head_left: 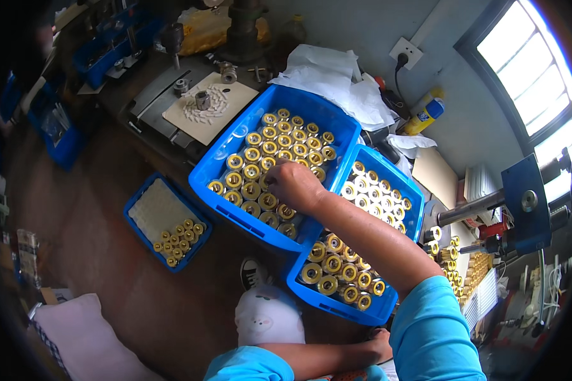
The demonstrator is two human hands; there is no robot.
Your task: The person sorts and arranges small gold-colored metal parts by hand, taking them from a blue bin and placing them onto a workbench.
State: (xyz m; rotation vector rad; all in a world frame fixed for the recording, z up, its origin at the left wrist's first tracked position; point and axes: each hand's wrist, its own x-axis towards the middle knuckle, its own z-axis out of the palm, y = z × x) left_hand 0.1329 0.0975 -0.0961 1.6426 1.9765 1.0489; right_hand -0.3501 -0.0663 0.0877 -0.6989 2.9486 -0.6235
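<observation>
My right hand (293, 184) reaches across into a large blue bin (213, 166). Its fingers are bent together on one of the brass-ringed metal cylinders, which they mostly cover. Around it several more brass-ringed cylinders (250, 171) stand upright in loose rows. My left hand (380, 346) is low in the view, close to my lap. Its fingers are curled, and whatever they may hold is hidden. Just beyond it, a second blue bin (337, 306) holds more of these cylinders (327, 284), partly covered by my right forearm.
A smaller blue tray (147, 236) with several brass pieces stands lower at the left. Behind the large bin, a cardboard sheet (217, 127) bears small pale pieces. A machine with a blue plate (521, 200) stands at the right, beside brass parts. White paper (327, 73) lies behind.
</observation>
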